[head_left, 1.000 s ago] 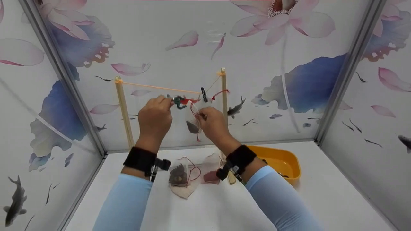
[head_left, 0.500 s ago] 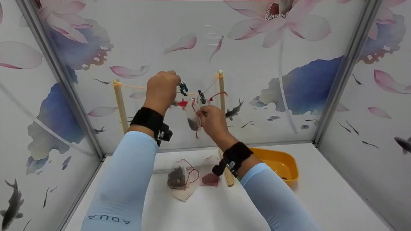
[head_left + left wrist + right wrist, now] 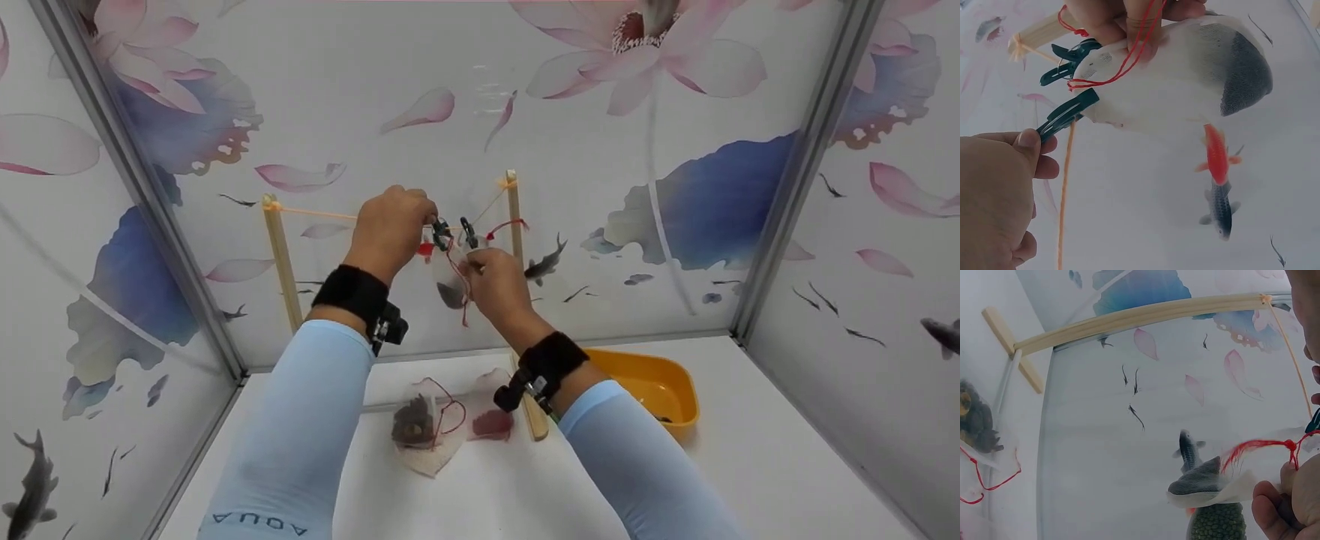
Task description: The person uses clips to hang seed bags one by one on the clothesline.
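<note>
My left hand (image 3: pixel 394 229) pinches a dark green clothespin (image 3: pixel 442 233) by its near end. In the left wrist view that clothespin (image 3: pixel 1068 114) has its far end at the edge of a white drawstring bag (image 3: pixel 1168 79), close to the orange cord (image 3: pixel 1066 185). My right hand (image 3: pixel 495 283) holds the bag (image 3: pixel 450 289) near its top. The bag has a red drawstring and dark contents at its lower end. A second dark green clothespin (image 3: pixel 469 231) sits beside the right fingers at the bag's other top corner. In the right wrist view, green grains (image 3: pixel 1219 523) show below a dark patch.
The cord (image 3: pixel 315 214) runs between a left wooden post (image 3: pixel 281 262) and a right wooden post (image 3: pixel 514 214). On the white table lie a bag with dark contents (image 3: pixel 414 424) and one with reddish contents (image 3: pixel 492 424). A yellow tray (image 3: pixel 679 375) stands at right.
My left hand has risen with the clothespin, then come down and right to the bag's top edge. The right hand keeps its hold on the bag, nearly still.
</note>
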